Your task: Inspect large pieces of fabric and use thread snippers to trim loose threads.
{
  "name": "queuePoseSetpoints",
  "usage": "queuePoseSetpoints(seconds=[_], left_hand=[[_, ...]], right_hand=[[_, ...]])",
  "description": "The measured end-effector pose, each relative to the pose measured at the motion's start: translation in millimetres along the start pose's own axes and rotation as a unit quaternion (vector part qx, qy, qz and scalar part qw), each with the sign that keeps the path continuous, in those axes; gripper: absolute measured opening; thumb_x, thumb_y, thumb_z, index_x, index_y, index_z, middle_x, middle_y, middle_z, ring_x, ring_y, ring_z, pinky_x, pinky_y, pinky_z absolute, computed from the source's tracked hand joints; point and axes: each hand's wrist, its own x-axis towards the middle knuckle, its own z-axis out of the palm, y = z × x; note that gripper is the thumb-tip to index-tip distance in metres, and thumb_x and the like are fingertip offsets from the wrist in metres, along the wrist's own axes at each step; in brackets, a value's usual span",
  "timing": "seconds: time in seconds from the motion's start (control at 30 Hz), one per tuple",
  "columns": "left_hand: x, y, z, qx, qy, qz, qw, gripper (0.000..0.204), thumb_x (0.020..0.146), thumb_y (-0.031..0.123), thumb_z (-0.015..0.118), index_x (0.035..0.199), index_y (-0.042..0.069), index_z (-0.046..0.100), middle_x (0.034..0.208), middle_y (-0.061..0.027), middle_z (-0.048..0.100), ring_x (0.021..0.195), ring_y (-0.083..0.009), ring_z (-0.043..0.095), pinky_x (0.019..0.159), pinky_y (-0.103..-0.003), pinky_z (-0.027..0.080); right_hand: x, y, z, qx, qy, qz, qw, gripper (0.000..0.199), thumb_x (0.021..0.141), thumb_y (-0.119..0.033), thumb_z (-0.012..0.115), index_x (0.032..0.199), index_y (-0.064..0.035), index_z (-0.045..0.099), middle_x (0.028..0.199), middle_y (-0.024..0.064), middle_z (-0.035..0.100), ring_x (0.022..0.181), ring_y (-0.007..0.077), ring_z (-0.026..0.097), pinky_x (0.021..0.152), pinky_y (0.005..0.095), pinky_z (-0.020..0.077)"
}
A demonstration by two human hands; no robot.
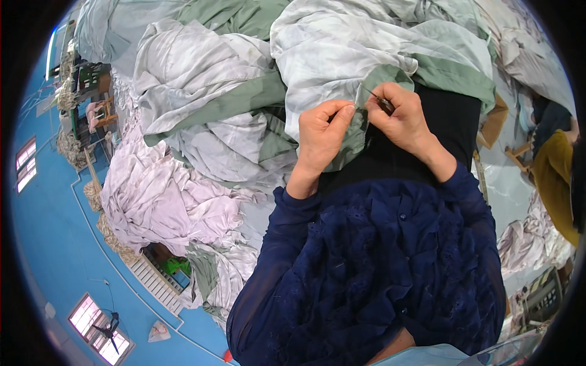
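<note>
A white cloth with a green border (342,55) is heaped before me and hangs over my lap. My left hand (325,131) is closed, thumb and forefinger pinching at the edge of its green strip. Close beside it on the right, my right hand (400,117) is curled round a small dark pointed tool (383,100). The tool's thin tip points up and to the left, over the cloth. Most of its body is hidden in my fingers, so its exact kind does not show. The hands are a short gap apart.
More white and green cloth (201,79) lies to the left, with a pale pink pile (165,201) below it. At the right are a person's mustard-coloured garment (552,177) and a wooden stool (519,155). A blue wall (55,244) with windows and a fan (108,332) stands far left.
</note>
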Motion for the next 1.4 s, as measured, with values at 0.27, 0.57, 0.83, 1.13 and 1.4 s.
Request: queuePoseSetpoints(seconds=[0.27,0.57,0.83,1.13,1.4], left_hand=[[1.6,-5.0,-1.1,-0.021,0.001,-0.011,1.000,0.012,0.092,0.008,0.066,0.093,-0.003,0.070,0.068,0.0058,0.057,0.062,-0.0015,0.045,0.054,-0.020,0.037],[2.7,-12.6,-0.5,-0.135,0.003,-0.038,0.990,0.012,0.094,0.009,0.065,0.094,-0.002,0.068,0.071,0.0085,0.054,0.063,0.0001,0.042,0.055,-0.019,0.033],[1.9,-13.2,3.4,-0.165,0.003,-0.046,0.985,0.012,0.094,0.009,0.065,0.096,-0.002,0.069,0.074,0.0080,0.057,0.065,0.0002,0.044,0.056,-0.018,0.034],[2.0,-13.6,5.0,-0.169,0.001,-0.042,0.985,0.013,0.093,0.009,0.066,0.097,-0.003,0.070,0.074,0.0071,0.058,0.066,-0.0003,0.045,0.057,-0.018,0.035],[2.9,-12.1,5.2,-0.166,-0.005,-0.042,0.985,0.013,0.094,0.009,0.065,0.096,-0.003,0.070,0.074,0.0068,0.059,0.066,-0.0005,0.046,0.057,-0.018,0.036]], right_hand=[[-6.0,-3.0,-7.3,0.004,-0.016,0.023,1.000,0.013,0.083,-0.006,0.069,0.093,0.0002,0.064,0.075,0.0036,0.058,0.063,0.0097,0.050,0.057,0.0250,0.0408],[-12.8,-3.4,-3.8,-0.038,-0.031,-0.044,0.998,0.023,0.085,-0.006,0.071,0.107,0.0002,0.067,0.080,0.0099,0.061,0.066,0.0195,0.058,0.060,0.0284,0.0448],[-13.0,-2.5,-4.5,-0.055,-0.016,-0.046,0.997,0.024,0.082,-0.004,0.073,0.105,-0.0013,0.069,0.080,0.0096,0.063,0.066,0.0195,0.060,0.059,0.0287,0.0461],[-13.3,-1.8,-5.5,-0.076,-0.006,-0.058,0.995,0.026,0.081,-0.004,0.075,0.105,-0.0015,0.069,0.079,0.0091,0.062,0.063,0.0179,0.059,0.056,0.0279,0.0455],[-11.9,-2.0,-4.5,-0.073,0.000,-0.066,0.995,0.023,0.081,-0.003,0.075,0.103,-0.0015,0.070,0.078,0.0087,0.061,0.062,0.0174,0.058,0.056,0.0277,0.0446]])
